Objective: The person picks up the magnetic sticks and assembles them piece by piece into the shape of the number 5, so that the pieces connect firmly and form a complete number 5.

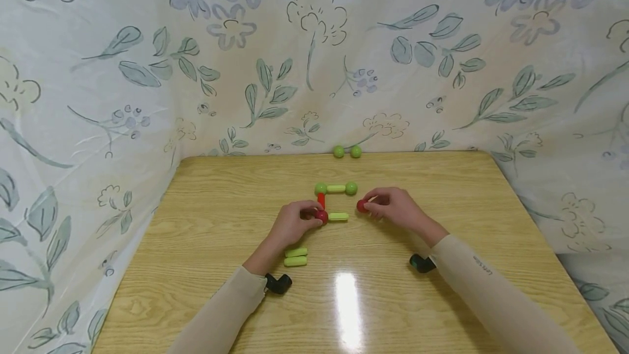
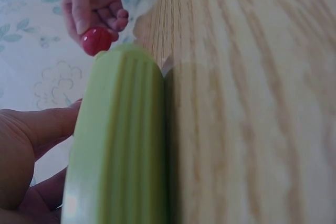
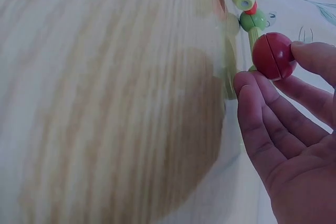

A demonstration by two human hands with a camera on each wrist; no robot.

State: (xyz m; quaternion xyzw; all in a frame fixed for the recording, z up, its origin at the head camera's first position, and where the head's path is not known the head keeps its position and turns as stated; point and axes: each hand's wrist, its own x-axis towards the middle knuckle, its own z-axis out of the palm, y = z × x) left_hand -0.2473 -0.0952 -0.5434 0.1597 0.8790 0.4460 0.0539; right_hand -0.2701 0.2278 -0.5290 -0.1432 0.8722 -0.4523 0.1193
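Observation:
In the head view my left hand [image 1: 294,223] grips a red ball [image 1: 321,217] at the corner of a small frame on the table. From that ball a red rod [image 1: 321,200] runs back to a green ball [image 1: 321,188], and a light green rod [image 1: 338,216] points right. A second light green rod [image 1: 336,188] links the back green ball to another green ball [image 1: 351,188]. My right hand [image 1: 395,207] pinches a separate red ball [image 1: 362,206], just right of the front rod's free end. The right wrist view shows that red ball [image 3: 274,56] between thumb and fingers.
Two loose light green rods [image 1: 296,257] lie by my left forearm; one rod [image 2: 118,145] fills much of the left wrist view. Two loose green balls [image 1: 347,152] sit at the table's back edge, against a flowered cloth [image 1: 314,70].

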